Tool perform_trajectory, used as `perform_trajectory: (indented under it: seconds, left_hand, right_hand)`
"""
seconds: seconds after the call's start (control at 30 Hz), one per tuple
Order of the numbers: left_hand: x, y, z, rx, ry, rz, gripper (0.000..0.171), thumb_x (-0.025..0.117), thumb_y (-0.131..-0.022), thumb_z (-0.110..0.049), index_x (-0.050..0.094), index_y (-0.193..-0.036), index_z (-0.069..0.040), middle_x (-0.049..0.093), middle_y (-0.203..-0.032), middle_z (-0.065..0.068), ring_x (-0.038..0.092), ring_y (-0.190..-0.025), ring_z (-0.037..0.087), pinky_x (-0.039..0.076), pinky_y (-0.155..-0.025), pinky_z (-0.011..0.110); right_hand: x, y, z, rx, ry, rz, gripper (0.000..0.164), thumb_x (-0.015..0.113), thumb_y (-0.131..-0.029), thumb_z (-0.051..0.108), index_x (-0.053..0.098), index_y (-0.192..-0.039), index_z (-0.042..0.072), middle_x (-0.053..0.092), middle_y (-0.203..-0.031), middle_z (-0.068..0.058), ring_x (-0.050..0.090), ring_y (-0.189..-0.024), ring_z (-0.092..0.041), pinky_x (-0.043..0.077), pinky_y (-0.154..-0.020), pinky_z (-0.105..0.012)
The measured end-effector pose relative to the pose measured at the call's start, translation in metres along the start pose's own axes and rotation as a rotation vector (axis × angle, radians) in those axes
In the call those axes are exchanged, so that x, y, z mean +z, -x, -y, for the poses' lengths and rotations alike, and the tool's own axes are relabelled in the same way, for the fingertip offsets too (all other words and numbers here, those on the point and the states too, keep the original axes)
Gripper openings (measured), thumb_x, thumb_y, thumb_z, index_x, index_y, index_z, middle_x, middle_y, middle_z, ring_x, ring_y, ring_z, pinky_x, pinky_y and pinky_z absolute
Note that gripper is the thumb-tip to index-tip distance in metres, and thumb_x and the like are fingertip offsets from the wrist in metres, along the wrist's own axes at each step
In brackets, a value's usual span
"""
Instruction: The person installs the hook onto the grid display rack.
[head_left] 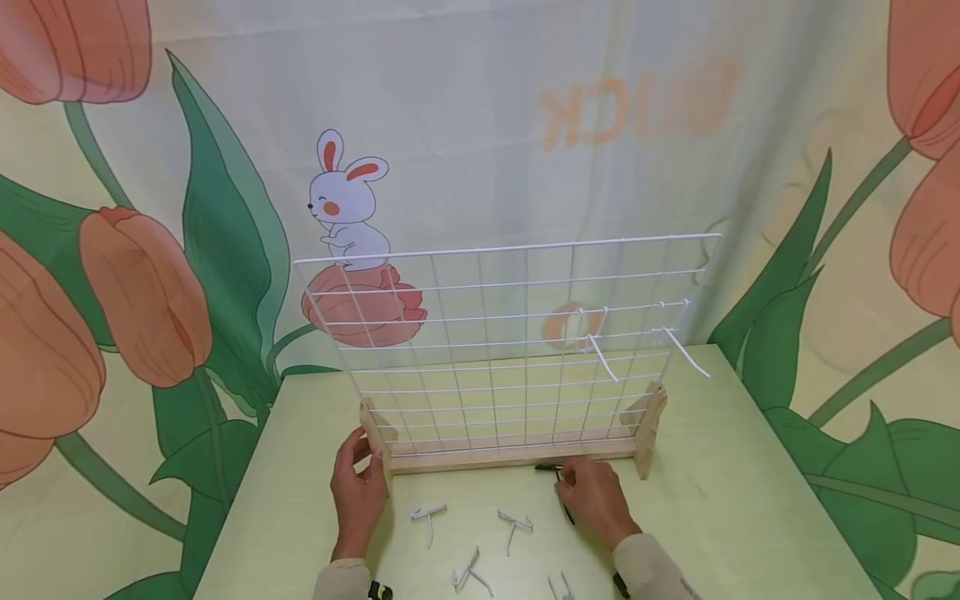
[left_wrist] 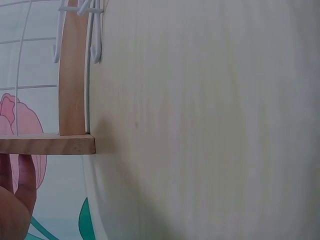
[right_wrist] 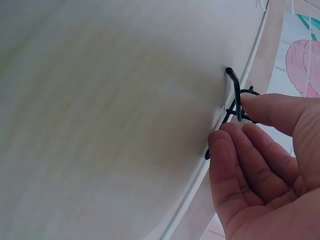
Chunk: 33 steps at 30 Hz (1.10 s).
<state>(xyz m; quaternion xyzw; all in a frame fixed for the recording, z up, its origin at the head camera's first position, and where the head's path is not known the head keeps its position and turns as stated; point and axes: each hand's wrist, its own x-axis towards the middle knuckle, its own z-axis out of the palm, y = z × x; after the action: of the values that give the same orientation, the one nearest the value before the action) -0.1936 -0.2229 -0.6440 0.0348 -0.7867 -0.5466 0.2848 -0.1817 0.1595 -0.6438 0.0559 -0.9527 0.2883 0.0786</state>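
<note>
A white wire grid panel (head_left: 480, 333) stands upright in a wooden stand (head_left: 480, 462). My left hand (head_left: 358, 492) is at the stand's left end. In the left wrist view, its fingertips (left_wrist: 25, 172) touch the outer face of the wooden end piece (left_wrist: 50, 145). My right hand (head_left: 596, 497) pinches a black wire hook (right_wrist: 234, 92) between thumb and fingers, low in front of the stand's bottom rail. Part of the hook is hidden behind the fingers. Two white hooks (head_left: 603, 358) (head_left: 686, 352) hang on the grid's right side, their prongs pointing forward.
Several loose white hooks lie on the pale table (head_left: 720, 467) in front of the stand, among them one on the left (head_left: 429, 515) and one in the middle (head_left: 515, 523). Behind the table hangs a printed curtain (head_left: 465, 150) with tulips and a rabbit.
</note>
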Motion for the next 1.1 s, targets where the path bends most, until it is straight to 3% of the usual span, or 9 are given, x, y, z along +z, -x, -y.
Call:
perform_trajectory:
  seconds: [0.4,0.7,0.8,1.03,1.1]
  left_hand:
    - [0.0002,0.0001,-0.0001,0.014,0.021,0.002,0.049,0.066,-0.101,0.001,0.058,-0.147,-0.017,0.068,-0.125,0.013,0.063,-0.114,0.013,0.054,-0.081,0.007]
    - [-0.0002,-0.0004,-0.0003,0.008,0.016,0.010,0.050,0.067,-0.101,0.002,0.057,-0.147,-0.015,0.067,-0.125,0.013,0.061,-0.113,0.004,0.054,-0.082,0.007]
    - [0.0003,-0.0002,-0.0033,0.002,0.018,0.005,0.049,0.066,-0.101,0.003,0.057,-0.147,-0.014,0.067,-0.125,0.015,0.062,-0.114,0.011,0.054,-0.082,0.006]
    - [-0.0002,0.0003,-0.0008,-0.006,-0.005,0.012,0.050,0.066,-0.101,0.001,0.057,-0.147,-0.015,0.067,-0.125,0.011,0.061,-0.113,0.004,0.054,-0.082,0.006]
    - [-0.0001,0.0004,-0.0002,-0.006,-0.009,0.008,0.050,0.066,-0.101,0.001,0.057,-0.147,-0.016,0.067,-0.125,0.011,0.062,-0.114,0.008,0.053,-0.081,0.006]
  right_hand:
    - [-0.0013,-0.0009,0.0019,0.086,0.019,0.064,0.016,0.089,-0.082,0.015,0.074,-0.086,0.011,0.073,-0.078,0.002,0.065,-0.068,-0.012,0.058,-0.065,-0.038]
    - [-0.0043,-0.0025,0.0028,0.113,0.022,0.099,0.019,0.086,-0.082,0.014,0.072,-0.071,0.015,0.069,-0.069,0.004,0.057,-0.061,-0.011,0.052,-0.060,-0.035]
    - [-0.0033,-0.0024,0.0007,0.116,0.002,0.111,0.019,0.085,-0.083,0.013,0.074,-0.069,0.017,0.071,-0.071,0.005,0.059,-0.063,-0.011,0.053,-0.062,-0.036]
    - [0.0000,-0.0031,-0.0021,0.116,0.027,0.101,0.013,0.083,-0.084,0.012,0.079,-0.073,0.016,0.075,-0.075,0.002,0.067,-0.069,-0.015,0.058,-0.066,-0.042]
    - [0.0004,-0.0031,-0.0020,0.112,0.033,0.091,0.014,0.083,-0.084,0.011,0.078,-0.073,0.017,0.075,-0.075,0.002,0.067,-0.068,-0.015,0.058,-0.065,-0.041]
